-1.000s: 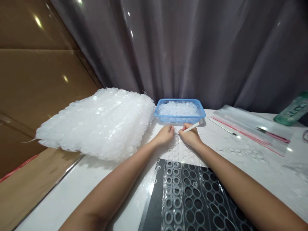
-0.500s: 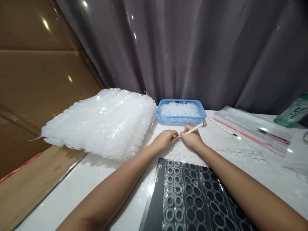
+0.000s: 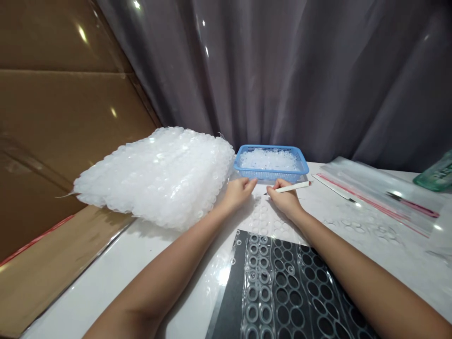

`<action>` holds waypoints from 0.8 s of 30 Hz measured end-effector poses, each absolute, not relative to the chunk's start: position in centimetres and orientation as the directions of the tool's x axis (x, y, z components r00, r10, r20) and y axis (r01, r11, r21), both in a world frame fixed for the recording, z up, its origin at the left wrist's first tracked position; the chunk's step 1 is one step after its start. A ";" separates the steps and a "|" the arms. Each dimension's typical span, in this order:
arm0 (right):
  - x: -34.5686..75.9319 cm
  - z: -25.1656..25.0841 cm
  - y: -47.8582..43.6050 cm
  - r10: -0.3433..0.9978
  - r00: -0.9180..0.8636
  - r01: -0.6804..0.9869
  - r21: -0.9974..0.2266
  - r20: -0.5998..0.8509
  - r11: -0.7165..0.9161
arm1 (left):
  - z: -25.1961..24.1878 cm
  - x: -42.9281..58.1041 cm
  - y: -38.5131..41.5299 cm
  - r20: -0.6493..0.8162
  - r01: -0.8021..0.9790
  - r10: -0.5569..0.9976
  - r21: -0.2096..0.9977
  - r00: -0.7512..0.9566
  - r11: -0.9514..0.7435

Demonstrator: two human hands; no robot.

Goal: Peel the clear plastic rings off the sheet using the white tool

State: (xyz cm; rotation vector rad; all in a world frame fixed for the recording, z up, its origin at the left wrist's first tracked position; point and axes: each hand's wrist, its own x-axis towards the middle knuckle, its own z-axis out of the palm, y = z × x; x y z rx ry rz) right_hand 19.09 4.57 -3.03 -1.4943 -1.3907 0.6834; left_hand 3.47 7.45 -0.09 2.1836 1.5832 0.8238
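Observation:
My right hand [image 3: 285,197] grips a slim white-handled craft knife [image 3: 292,187], its fine tip pointing left at the plastic sheet. My left hand [image 3: 240,193] rests curled on the same clear sheet of small plastic rings [image 3: 263,219], a short gap from the knife tip. That sheet runs toward me over a black cutting mat [image 3: 226,301]. Ahead of my hands stands a blue mesh basket [image 3: 271,175] full of clear rings. A large stack of ring sheets [image 3: 155,179] lies to my left. Whether my left fingers pinch the sheet is hidden.
Brown cardboard [image 3: 67,122] stands at the left, and a grey curtain [image 3: 254,80] hangs behind the white table [image 3: 106,278]. On the right lie a red-striped plastic bag [image 3: 374,197], a long white strip [image 3: 334,189], loose rings [image 3: 363,226] and a green bottle [image 3: 434,176].
The knife has swung flatter, its handle now pointing right instead of up and right. My hands have moved slightly apart. The whole scene has shifted a little left in view.

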 end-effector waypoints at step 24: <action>18.5 -3.2 4.5 0.963 0.169 0.456 -0.883 0.208 0.111 | 0.6 3.2 7.3 0.229 0.813 0.947 0.490 0.227 -0.314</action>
